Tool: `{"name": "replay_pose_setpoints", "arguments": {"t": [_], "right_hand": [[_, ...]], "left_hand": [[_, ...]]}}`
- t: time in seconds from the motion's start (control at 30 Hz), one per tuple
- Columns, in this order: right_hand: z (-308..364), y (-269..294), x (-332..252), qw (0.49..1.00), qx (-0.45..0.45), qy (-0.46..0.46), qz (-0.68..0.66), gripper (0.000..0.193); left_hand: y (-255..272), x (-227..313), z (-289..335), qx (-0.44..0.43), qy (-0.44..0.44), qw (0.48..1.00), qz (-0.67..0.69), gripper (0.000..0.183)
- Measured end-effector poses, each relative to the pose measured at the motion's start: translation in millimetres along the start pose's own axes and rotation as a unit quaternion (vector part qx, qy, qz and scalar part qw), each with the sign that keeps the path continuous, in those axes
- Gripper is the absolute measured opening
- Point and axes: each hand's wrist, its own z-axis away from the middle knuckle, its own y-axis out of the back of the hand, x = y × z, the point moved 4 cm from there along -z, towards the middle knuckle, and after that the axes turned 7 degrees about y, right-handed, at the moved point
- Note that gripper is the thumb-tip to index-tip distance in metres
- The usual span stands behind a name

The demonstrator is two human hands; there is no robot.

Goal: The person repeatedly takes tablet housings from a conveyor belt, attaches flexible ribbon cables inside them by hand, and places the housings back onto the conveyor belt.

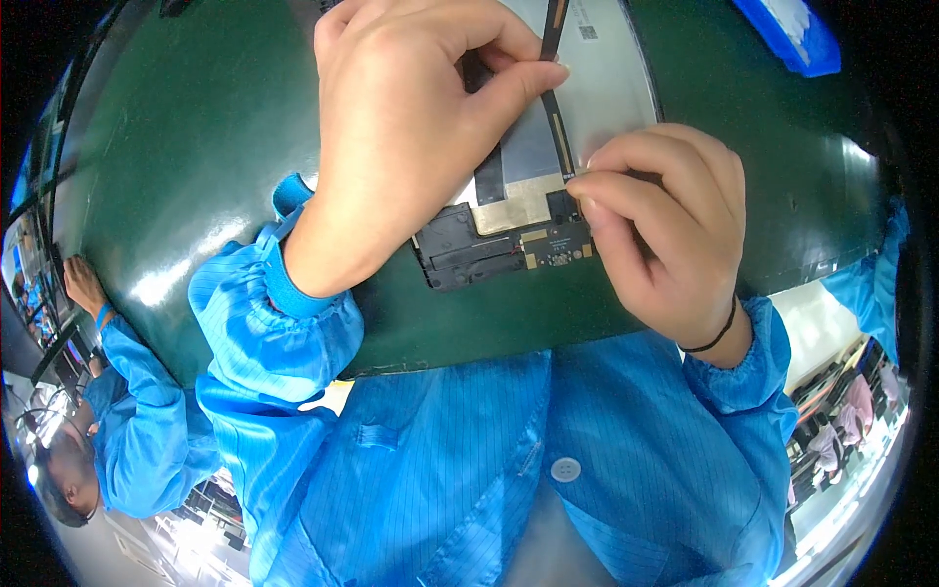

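Risk, nearest first: your right hand (pixel 665 230) bears on the near end of the thin black flex cable (pixel 558 122), where it meets the small board with gold pads (pixel 553 245). Too much sideways push there could, in my judgement, crease the cable or lift its connector off the board. Your right fingers (pixel 611 186) are curled closed, tips pressed on that joint.

Farther out, your left hand (pixel 411 127) pinches the cable between thumb and forefinger, fingers closed on it. A pull while the right end is pinned could tear or kink the strip.

Position: the cable runs near to far over the open back of a flat grey device (pixel 616 88) lying on the dark green desk (pixel 196 147), spanning between your two grips. A blue tray (pixel 797 34) sits far right; a co-worker's hand (pixel 83 284) rests on the left edge.
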Motion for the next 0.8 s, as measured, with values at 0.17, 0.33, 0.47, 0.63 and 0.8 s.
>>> {"name": "replay_pose_setpoints", "arguments": {"t": [0.17,0.33,0.47,0.63,0.8], "right_hand": [[3,-1,-3,1.000,0.006,0.002,-0.005,0.020],[3,-5,-2,1.000,0.003,0.002,-0.010,0.021],[-1,0,-2,1.000,0.011,0.002,-0.009,0.021],[0,-4,-1,1.000,-0.008,0.003,0.002,0.021],[7,-12,-9,0.993,-0.053,0.063,0.080,0.024]], "left_hand": [[-2,-1,6,0.006,-0.009,1.000,0.000,0.015],[-3,-5,6,0.010,-0.008,1.000,0.003,0.015],[1,0,1,0.003,-0.009,1.000,-0.005,0.014],[-1,-4,0,-0.005,-0.003,1.000,-0.003,0.014],[-1,-7,4,-0.002,-0.004,1.000,0.003,0.014]]}}
